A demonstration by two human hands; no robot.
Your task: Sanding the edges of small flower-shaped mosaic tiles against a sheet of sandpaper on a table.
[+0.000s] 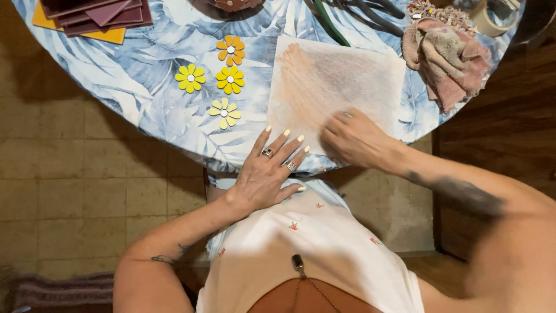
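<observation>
Home craft corner
Round table (150, 110) with leaf-print cloth, mosaic flowers (223, 72), stacked tiles (95, 14), worn floor tiles (75, 191).

My left hand (267, 171) has long pale yellow nails and two chunky silver rings. My right hand (354, 139) wears one ring too. Both arms are bare, with dark tattoos on each forearm. I wear a white top dotted with small red flowers, and a pendant on a thin chain.

Right hand (354, 139) motion-blurred, tape roll (492, 17) cut off, tile stack (95, 14) cropped
</observation>
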